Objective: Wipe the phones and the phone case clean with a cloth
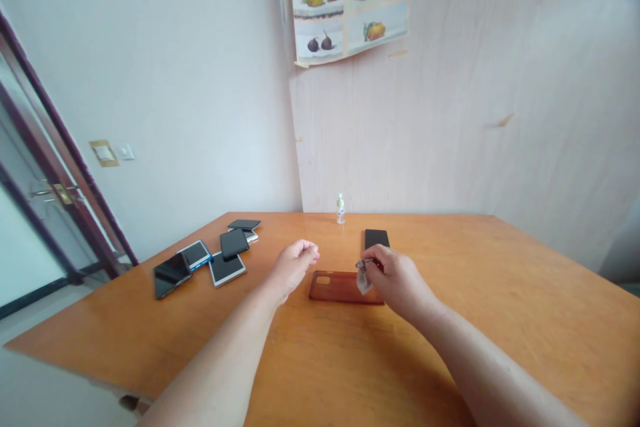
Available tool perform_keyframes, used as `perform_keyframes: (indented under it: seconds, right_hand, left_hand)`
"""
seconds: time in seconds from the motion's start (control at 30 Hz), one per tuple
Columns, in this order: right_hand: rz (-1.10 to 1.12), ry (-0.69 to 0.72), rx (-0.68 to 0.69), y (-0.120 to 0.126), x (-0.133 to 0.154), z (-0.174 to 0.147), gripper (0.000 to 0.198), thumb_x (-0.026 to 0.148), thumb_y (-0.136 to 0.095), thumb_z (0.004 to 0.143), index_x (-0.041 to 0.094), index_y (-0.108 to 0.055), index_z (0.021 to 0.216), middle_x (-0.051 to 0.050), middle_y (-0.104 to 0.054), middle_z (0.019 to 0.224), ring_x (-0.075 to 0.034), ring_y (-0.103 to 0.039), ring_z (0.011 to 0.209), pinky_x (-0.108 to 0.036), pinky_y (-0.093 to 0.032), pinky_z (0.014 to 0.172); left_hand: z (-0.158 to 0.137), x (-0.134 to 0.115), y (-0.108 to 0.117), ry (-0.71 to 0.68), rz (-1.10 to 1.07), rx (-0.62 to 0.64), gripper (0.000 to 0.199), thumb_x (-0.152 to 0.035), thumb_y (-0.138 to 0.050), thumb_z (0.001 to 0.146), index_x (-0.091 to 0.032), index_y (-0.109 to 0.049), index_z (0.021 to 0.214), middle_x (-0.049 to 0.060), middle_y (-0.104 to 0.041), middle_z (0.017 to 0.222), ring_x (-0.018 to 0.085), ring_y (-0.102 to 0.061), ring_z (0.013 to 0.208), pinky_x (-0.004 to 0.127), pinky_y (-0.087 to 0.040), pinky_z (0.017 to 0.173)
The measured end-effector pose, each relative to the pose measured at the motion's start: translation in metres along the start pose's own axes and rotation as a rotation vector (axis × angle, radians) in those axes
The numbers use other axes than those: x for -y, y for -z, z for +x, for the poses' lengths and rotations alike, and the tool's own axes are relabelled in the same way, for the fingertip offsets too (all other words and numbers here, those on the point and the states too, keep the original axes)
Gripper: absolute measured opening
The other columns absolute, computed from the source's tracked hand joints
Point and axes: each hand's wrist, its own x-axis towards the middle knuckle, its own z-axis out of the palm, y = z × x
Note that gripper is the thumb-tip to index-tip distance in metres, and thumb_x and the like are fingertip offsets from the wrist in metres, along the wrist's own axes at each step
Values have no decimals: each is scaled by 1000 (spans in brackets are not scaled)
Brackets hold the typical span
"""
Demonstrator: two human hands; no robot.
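My right hand (395,275) pinches a small grey cloth (365,280), which hangs down from the fingers over the right part of a phone case (336,287). The case is reddish brown and see-through, with a camera cut-out at its left end; it lies flat on the table, its right end partly hidden by my hand. Just left of the case, my left hand (296,265) is raised with its fingers curled in against the thumb, and nothing shows in it. Behind my right hand lies a black phone (377,238), its near end covered from view.
Several phones and tablets, among them a black one (173,275) and a white-framed one (227,269), lie grouped on the left of the wooden table (525,320). A small clear bottle (341,209) stands at the back edge, near the wall.
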Motion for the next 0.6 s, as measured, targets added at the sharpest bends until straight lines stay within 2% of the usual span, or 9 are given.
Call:
perform_keyframes:
  seconds: [0.07,0.17,0.27,0.33,0.43,0.53,0.6]
  right_hand:
    - [9,-66,-28,1,-6,1,16,24,-47,85,23,-62,90,0,-69,78,-15,-62,72,-23,-41,64]
    - [35,-137,-49,0,-14,1,17,25,-47,85,23,-59,97,2,-70,73,-14,-62,65,-22,-40,60]
    - [76,-169,-28,0,-19,2,17,24,-46,84,23,-60,94,1,-70,72,-15,-64,65,-23,-43,63]
    - [97,-185,-10,1,-22,3,19,24,-45,84,22,-61,93,-1,-71,72,-15,-65,67,-24,-44,65]
    - [92,-217,-8,1,-24,4,20,25,-46,83,21,-62,94,-2,-72,75,-16,-65,69,-24,-45,65]
    - [89,-242,0,-3,-27,4,21,28,-48,83,20,-63,95,-2,-71,75,-16,-64,68,-24,-45,63]
    - [97,-239,29,-6,-28,3,21,30,-48,84,21,-63,94,-2,-70,74,-15,-63,65,-24,-44,61]
  left_hand:
    - [-1,8,10,12,26,0,43,-56,-55,85,-16,-60,100,9,-69,104,22,-61,103,36,-44,94]
    - [-7,16,18,43,122,128,62,-60,-65,76,-17,-57,119,13,-62,126,26,-56,117,36,-41,100]
    - [-12,18,22,20,355,265,90,-61,-76,61,-21,-47,136,14,-44,146,32,-41,133,39,-35,107]
    - [-13,17,23,-25,531,321,98,-62,-79,55,-23,-45,138,13,-41,148,35,-35,137,42,-32,109]
    - [-13,16,20,-92,682,352,89,-56,-80,55,-23,-51,132,11,-50,137,35,-44,128,41,-37,103]
    - [-14,14,11,-174,713,328,72,-52,-80,58,-24,-58,120,8,-56,122,31,-52,115,36,-43,94]
    - [-15,13,4,-219,701,323,67,-53,-80,58,-24,-60,116,7,-58,117,30,-53,111,35,-44,90]
